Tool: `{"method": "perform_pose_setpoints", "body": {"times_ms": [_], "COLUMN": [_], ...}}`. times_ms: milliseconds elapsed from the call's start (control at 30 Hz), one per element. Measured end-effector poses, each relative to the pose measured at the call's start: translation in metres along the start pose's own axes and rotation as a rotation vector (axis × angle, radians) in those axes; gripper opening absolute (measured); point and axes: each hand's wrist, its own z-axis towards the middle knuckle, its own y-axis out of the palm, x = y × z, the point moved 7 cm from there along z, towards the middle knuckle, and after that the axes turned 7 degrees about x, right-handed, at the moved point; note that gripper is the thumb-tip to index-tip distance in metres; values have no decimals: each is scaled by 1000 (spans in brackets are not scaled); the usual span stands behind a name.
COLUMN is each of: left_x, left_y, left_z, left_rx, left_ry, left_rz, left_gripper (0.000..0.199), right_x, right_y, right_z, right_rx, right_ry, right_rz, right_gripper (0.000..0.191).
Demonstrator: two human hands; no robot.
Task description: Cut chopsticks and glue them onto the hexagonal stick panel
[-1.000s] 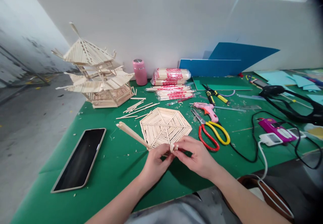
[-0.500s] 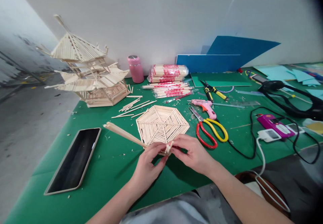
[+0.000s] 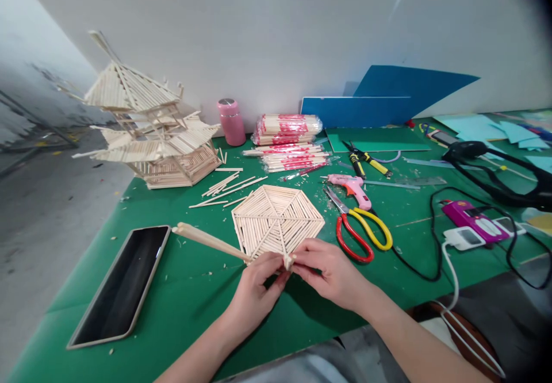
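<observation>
An octagonal wooden-stick panel (image 3: 280,216) lies on the green table, its sticks set in rings between spokes. At its near edge, my left hand (image 3: 261,282) pinches a small bundle of wooden sticks (image 3: 288,262), seen almost end-on. My right hand (image 3: 330,271) grips the same bundle from the other side, thumb and fingers closed. Fingers hide the bundle's lower part, so I cannot tell whether it is fixed to the panel. A long post of wooden sticks (image 3: 211,242) juts from the panel's near left corner.
A tiered stick pagoda (image 3: 150,136) stands back left, beside a pink bottle (image 3: 232,123). Phone (image 3: 123,285) lies left; loose sticks (image 3: 224,188) and wrapped stick packs (image 3: 288,130) lie beyond the panel. Scissors (image 3: 360,230), a pink glue gun (image 3: 351,187), pliers (image 3: 366,159) and cables are right.
Both hands stay at the panel's near edge, with fingers slightly shifted around the small bundle. The bundle now looks straighter and more closely gathered. The whole view has moved slightly.
</observation>
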Motion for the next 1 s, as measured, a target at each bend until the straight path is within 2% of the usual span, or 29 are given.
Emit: {"method": "perform_pose_setpoints", "body": {"times_ms": [233, 367, 467, 567, 667, 867, 1000], "left_x": [1, 0, -2, -3, -2, -3, -4], "left_y": [0, 1, 1, 2, 2, 2, 3], "left_z": [3, 3, 3, 3, 3, 4, 3], "left_rx": [-7, -7, -1, 6, 14, 11, 0], "left_ry": [12, 21, 16, 34, 59, 58, 80], "left_rz": [-12, -1, 18, 37, 33, 22, -13], "left_gripper": [13, 14, 14, 14, 15, 14, 14], "right_x": [-2, -6, -3, 7, 21, 49, 70], "right_y": [4, -3, -12, -19, -18, 0, 18], "right_z": [-1, 3, 16, 43, 81, 161, 195], "right_rx": [-27, -61, -50, 5, 42, 56, 9], "right_ry": [-37, -34, -19, -13, 7, 15, 31], "right_rz": [-59, -15, 3, -117, -258, -416, -538], "right_gripper": [25, 26, 28, 25, 18, 10, 14]}}
